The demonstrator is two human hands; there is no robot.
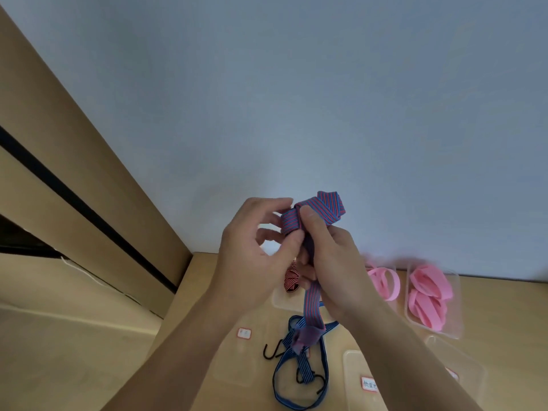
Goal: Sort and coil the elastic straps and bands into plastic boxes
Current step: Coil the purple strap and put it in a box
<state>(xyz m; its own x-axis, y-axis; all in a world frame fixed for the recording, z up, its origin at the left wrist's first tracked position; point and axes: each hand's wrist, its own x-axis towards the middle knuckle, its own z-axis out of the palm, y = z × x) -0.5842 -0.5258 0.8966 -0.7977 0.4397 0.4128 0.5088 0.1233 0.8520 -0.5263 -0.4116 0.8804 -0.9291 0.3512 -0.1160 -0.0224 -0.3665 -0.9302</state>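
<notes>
Both hands are raised above the wooden table. Between them is a blue-and-red striped elastic strap, partly wound into a coil at the top. My left hand pinches the coil's left side with thumb and fingers. My right hand grips the strap, thumb pressed on the coil, and the loose tail hangs down to the table. Under the hands lies a blue-and-black striped strap with black hooks. A red-striped coil sits in a clear box, partly hidden by my hands.
Two clear plastic boxes at the right hold pink bands and pink rings. More clear boxes with red-edged labels stand near the front. A small label lies on the table. A wall rises behind; wooden panels stand at the left.
</notes>
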